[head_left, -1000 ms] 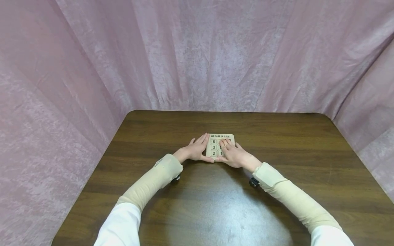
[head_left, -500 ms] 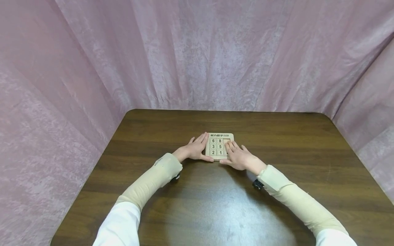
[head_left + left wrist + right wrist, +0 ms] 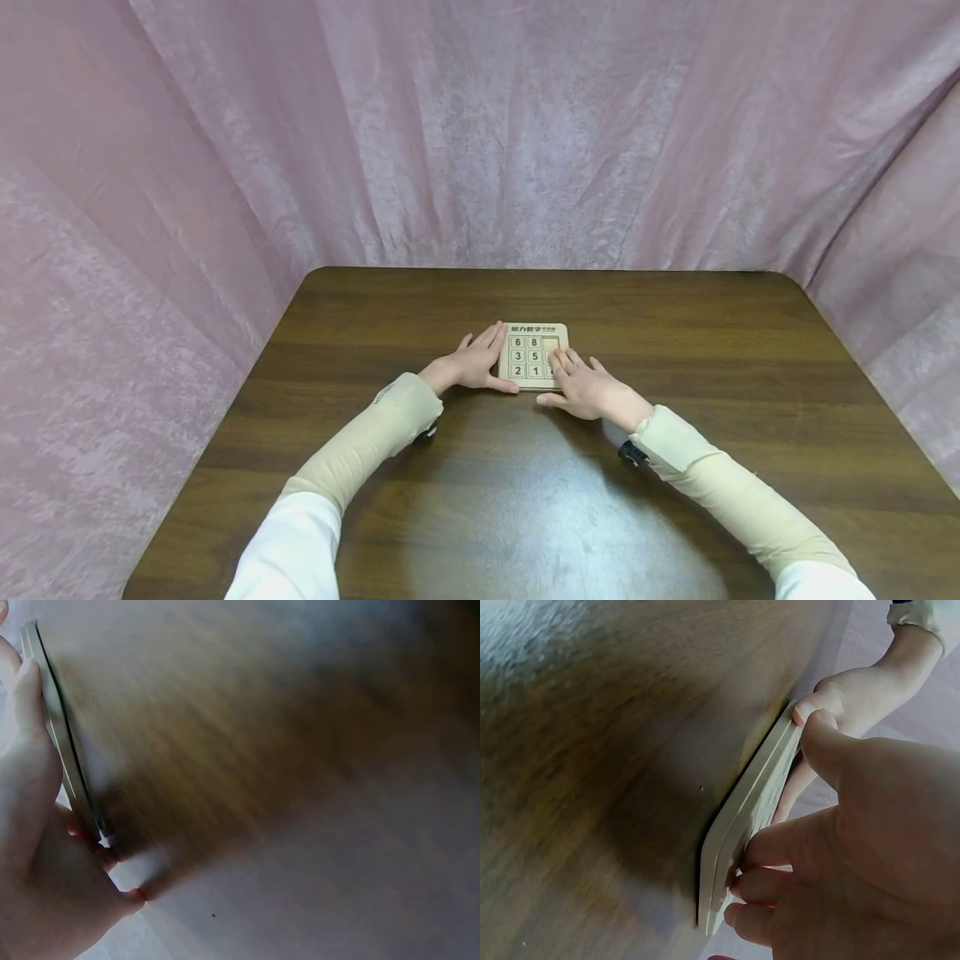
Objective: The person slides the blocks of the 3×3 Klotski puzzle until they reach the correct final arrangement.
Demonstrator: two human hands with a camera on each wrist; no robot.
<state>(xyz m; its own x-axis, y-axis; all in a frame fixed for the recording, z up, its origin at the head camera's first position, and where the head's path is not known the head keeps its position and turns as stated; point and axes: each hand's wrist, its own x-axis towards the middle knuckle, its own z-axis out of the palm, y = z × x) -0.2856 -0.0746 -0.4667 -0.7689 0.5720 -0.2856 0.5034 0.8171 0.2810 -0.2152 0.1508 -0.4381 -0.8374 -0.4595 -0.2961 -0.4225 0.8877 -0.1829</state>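
A pale wooden number slide puzzle [image 3: 527,383] lies flat on the table in the head view. Tiles with 6, 8, 3, 5, 2 and 1 show in its left and middle columns, and its top right slot [image 3: 551,342] is bare. My left hand [image 3: 474,365] rests along the puzzle's left edge, fingers straight, thumb at the front left corner. With its fingertips my right hand [image 3: 587,392] touches the right column, hiding the middle tile and part of the lower one. In the right wrist view, the puzzle's rim [image 3: 739,806] runs beneath the right hand's fingers.
The brown wooden table [image 3: 675,333] stretches to both sides of the puzzle. Pink curtains [image 3: 525,142] hang behind and beside it. A dark wrist device [image 3: 633,453] sits under the right sleeve.
My right hand has shifted right from the middle column to the right column, uncovering the 8 and 5 tiles and the bare slot. The left hand stays at the edge.
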